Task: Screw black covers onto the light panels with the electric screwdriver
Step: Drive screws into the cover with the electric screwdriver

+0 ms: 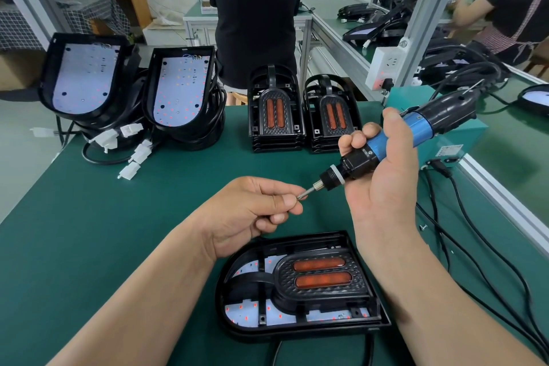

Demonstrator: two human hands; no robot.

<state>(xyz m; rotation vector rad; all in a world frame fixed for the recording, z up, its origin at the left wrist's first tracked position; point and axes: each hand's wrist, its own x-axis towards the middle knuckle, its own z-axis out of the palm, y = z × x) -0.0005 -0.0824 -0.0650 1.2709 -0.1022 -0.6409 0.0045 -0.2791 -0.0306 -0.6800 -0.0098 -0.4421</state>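
The green table (118, 232) fills the view. At 6 o'clock lies a light panel (252, 327) with a black cover (361, 279) seated in it. Spare panels (83, 77) stand at 10 o'clock and stacked covers (276, 116) at 12. Above the near panel, the right hand (383, 187) wraps round the electric screwdriver (395, 140), which slants down toward 8 o'clock. The left hand (249, 211) pinches thumb and forefinger on the tip of the bit (309, 191), its other fingers curled.
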